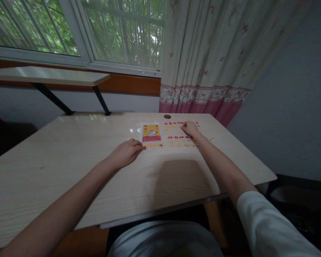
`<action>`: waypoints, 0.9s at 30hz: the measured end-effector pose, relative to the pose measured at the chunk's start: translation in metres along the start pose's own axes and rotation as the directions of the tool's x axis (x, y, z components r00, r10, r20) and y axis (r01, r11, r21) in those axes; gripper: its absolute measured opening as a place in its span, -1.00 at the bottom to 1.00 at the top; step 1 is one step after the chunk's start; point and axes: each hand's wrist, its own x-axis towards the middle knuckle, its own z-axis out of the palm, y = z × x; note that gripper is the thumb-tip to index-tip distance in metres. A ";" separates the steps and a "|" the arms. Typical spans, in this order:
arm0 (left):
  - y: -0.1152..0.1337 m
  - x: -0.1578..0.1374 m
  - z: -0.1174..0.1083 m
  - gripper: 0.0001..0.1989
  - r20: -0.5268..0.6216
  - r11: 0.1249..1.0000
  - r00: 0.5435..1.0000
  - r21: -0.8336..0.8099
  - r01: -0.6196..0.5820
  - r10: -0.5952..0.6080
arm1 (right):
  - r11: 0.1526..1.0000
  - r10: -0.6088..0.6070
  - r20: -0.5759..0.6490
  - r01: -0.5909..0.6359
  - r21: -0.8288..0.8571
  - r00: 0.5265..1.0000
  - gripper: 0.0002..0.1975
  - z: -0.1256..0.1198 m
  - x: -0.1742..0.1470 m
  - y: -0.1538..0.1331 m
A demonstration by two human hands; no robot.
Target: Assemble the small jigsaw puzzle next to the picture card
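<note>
On the desk, a picture card (151, 133) shows a white cartoon animal on a yellow and red ground. Just below it runs a short strip of yellow jigsaw pieces (153, 145). My left hand (125, 152) is closed at the strip's left end, its fingertips on a small red jigsaw piece (144, 147). To the right of the card, red jigsaw pieces (173, 137) and yellow ones lie in several rows. Over the upper rows my right hand (190, 127) is pinched, its fingertips on a tiny jigsaw piece whose colour is hard to make out.
The light wood desk (69, 153) has a round cable hole (167, 116) near its back edge. A raised shelf (50, 75) on black legs stands at the back left. A curtain (203, 71) hangs behind, and a dark chair (302, 192) is at the right.
</note>
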 end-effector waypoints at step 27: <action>-0.005 -0.001 0.003 -0.67 0.009 1.000 1.000 -0.014 -0.001 0.001 | 0.987 0.139 -0.147 -0.124 0.104 0.979 -0.75 -0.029 -0.029 0.120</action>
